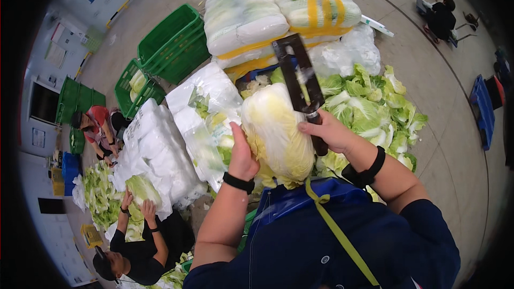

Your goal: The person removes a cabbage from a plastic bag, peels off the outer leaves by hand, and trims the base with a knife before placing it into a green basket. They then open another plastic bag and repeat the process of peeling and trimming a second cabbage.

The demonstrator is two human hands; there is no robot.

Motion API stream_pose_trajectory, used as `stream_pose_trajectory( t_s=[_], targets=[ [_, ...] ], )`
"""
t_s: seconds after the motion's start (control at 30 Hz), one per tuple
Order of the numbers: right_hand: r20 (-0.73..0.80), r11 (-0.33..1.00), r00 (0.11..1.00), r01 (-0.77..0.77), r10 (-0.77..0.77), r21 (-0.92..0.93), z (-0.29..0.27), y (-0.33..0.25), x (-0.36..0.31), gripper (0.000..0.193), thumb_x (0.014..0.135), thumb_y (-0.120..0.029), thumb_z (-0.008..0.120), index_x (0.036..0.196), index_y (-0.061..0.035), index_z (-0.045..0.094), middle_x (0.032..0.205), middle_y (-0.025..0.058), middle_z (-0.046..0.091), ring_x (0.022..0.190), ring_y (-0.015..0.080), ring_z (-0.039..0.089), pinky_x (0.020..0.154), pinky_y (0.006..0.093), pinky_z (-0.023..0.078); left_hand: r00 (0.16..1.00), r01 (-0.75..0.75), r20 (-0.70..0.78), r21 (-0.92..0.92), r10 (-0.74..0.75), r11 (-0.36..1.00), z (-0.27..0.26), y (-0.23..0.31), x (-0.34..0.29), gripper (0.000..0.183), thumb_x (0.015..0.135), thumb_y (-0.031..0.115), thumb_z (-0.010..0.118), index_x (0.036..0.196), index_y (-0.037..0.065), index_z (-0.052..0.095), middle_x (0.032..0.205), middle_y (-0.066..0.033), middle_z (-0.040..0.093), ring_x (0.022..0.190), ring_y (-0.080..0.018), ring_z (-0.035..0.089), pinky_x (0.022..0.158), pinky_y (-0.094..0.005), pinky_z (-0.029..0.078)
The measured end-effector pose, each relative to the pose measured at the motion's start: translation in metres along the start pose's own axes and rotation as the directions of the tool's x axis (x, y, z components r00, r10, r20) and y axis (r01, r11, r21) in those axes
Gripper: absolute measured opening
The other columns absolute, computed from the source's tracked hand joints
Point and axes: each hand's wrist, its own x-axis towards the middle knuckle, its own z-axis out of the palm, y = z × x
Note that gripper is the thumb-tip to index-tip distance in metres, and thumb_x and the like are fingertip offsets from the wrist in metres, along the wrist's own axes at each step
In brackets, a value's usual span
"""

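While the half-open left hand [244,156] cups a trimmed-looking, unwrapped pale-yellow cabbage [274,134], the right hand [333,131] clasps a black slotted tool [310,77].

Green crates [179,56] stand nested on the grey floor [447,83] beside bulging, yellow-taped bags [230,16] of cabbage. To the left, a co-worker in red [98,120] bends near more crates [80,96], while a co-worker in black [147,262], in a dark cap, grips a cabbage [143,189] beside white plastic sacks [152,144]. A blue tub [70,168] and a yellow basket [90,235] sit along the far left. At right, a blue pallet [482,118] lies well apart, with another person in black [441,20] beyond, at upper right.
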Motion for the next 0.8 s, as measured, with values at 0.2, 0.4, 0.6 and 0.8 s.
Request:
stream_pose_trajectory(
  t_s=[0.2,0.4,0.6,0.8],
  targets=[
    [0.140,0.965,0.988,0.025,-0.064,0.262,-0.035,0.014,0.003,0.049,0.083,-0.013,0.068,0.126,-0.0036,0.047,0.113,0.0061,0.059,0.102,0.0163,0.058,0.091,0.0318,0.046,0.970,-0.169,-0.134,0.234,0.204,0.957,0.019,0.013,-0.025,0.058,0.098,0.048,0.028,0.134,0.004,0.037,0.118,-0.0114,0.054,0.109,-0.0224,0.054,0.093,-0.0374,0.046],
    [0.175,0.854,0.964,0.086,-0.202,0.513,-0.021,0.015,-0.004,0.056,0.083,-0.013,0.065,0.133,-0.0064,0.041,0.115,0.0079,0.059,0.103,0.0199,0.059,0.092,0.0364,0.046,0.970,-0.233,0.010,0.339,0.245,0.911,-0.003,0.000,0.007,0.055,0.098,0.046,0.032,0.137,0.008,0.036,0.122,-0.0132,0.052,0.112,-0.0262,0.052,0.091,-0.0414,0.047],
    [-0.112,0.960,0.988,-0.131,0.106,-0.247,-0.026,0.002,-0.028,0.041,0.084,-0.025,0.068,0.115,-0.0013,0.054,0.091,0.0053,0.066,0.083,0.0150,0.063,0.074,0.0308,0.053,0.936,0.271,0.290,-0.241,-0.197,0.932,-0.019,-0.057,0.009,0.061,0.094,0.051,0.032,0.138,0.009,0.035,0.126,-0.0137,0.050,0.115,-0.0291,0.050,0.093,-0.0444,0.045],
    [-0.150,0.388,0.916,0.006,-0.372,-0.922,-0.031,-0.053,-0.073,0.035,0.075,-0.018,0.070,0.104,-0.0037,0.056,0.072,0.0090,0.060,0.062,0.0228,0.060,0.060,0.0343,0.049,0.934,0.286,0.299,-0.306,-0.193,0.908,-0.032,-0.050,0.023,0.067,0.090,0.056,0.033,0.139,0.010,0.034,0.129,-0.0142,0.047,0.117,-0.0321,0.047,0.095,-0.0475,0.042]
  ],
)
